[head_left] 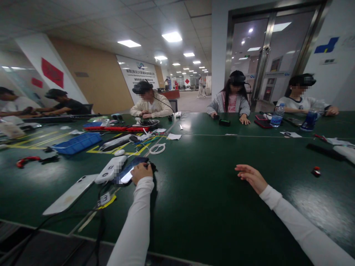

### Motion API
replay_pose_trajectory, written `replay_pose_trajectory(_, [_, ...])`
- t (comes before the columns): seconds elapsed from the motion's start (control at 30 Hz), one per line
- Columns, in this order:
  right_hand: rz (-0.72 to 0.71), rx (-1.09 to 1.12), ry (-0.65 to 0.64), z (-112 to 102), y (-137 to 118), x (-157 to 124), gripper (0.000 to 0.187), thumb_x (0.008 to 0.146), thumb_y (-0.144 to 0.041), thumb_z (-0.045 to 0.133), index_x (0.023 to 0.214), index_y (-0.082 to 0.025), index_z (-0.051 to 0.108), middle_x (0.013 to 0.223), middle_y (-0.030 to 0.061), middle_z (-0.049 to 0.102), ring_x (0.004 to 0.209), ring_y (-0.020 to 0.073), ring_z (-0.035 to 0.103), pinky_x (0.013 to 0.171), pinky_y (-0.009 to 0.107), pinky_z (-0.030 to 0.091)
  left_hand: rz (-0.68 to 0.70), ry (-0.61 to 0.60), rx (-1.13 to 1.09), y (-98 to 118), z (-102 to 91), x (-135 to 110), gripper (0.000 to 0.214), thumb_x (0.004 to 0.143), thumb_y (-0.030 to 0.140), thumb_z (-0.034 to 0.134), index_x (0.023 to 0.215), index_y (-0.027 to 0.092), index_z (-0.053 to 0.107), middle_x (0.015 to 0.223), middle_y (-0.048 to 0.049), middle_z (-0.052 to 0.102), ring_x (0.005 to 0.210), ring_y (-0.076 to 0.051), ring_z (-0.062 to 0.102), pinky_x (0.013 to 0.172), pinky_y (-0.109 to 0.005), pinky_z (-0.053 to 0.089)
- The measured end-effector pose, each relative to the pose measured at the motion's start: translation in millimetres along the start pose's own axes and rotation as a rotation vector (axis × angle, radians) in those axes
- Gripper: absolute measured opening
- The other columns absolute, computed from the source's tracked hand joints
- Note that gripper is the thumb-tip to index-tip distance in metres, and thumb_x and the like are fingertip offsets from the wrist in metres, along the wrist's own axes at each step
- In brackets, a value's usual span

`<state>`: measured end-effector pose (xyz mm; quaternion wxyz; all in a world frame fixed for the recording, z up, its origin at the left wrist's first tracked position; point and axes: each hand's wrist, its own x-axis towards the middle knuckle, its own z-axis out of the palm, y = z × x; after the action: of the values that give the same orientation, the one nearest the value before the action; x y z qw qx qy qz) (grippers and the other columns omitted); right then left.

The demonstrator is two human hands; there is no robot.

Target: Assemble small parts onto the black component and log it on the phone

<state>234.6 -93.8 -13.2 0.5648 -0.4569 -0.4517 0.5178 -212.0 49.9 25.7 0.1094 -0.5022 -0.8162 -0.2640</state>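
Observation:
My left hand (141, 172) is at the right end of a dark blue, flat item (138, 161) with a bright white patch, perhaps a phone. Its fingers are bent, and a small black thing (153, 167) juts out beside them; what they grip is partly hidden. Left of it lie a white power bank-like block (111, 170) and a white phone (70, 195), back side up. Over the green table (191, 207), my right hand (253, 178) is open, fingers stretched to the left, holding nothing.
A blue tray (77, 143), a white cable coil (157, 149) and tangled wires lie at the left. Black cables (101, 221) hang over the near edge. A small red-and-black object (315, 171) and water bottles (277, 116) are at the right. Several people with headsets sit around.

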Motion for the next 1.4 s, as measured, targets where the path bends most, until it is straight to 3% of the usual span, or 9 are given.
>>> replay_pose_trajectory(0.57, [0.002,-0.016,0.004,-1.6,4.4,2.4,0.035,0.066,-0.024,0.056,0.101,-0.022,0.056,0.103,0.0070,0.057,0.081,0.0199,0.055,0.068,0.034,0.043,0.049,-0.027,-0.007,-4.3,4.7,1.7,0.026,0.074,0.034,0.043,0.094,0.022,0.057,0.100,-0.0098,0.050,0.095,-0.027,0.041,0.072,-0.035,0.036])
replay_pose_trajectory(0.9, [0.002,-0.036,-0.021,-2.6,4.0,1.4,0.034,0.069,-0.023,0.053,0.103,-0.021,0.054,0.105,0.0074,0.056,0.084,0.0202,0.055,0.070,0.035,0.043,0.212,-0.013,-0.062,-14.1,25.1,15.3,0.023,0.071,0.024,0.046,0.090,0.017,0.056,0.091,-0.0075,0.058,0.090,-0.021,0.049,0.079,-0.031,0.037])
replay_pose_trajectory(1.4, [0.006,-0.007,0.000,2.1,-1.8,-0.6,0.035,0.064,-0.025,0.058,0.099,-0.021,0.056,0.102,0.0075,0.057,0.080,0.0193,0.055,0.067,0.033,0.042,0.131,-0.081,-0.135,-12.4,25.3,16.2,0.020,0.073,0.023,0.045,0.092,0.018,0.051,0.093,-0.0085,0.057,0.088,-0.020,0.052,0.075,-0.032,0.041])
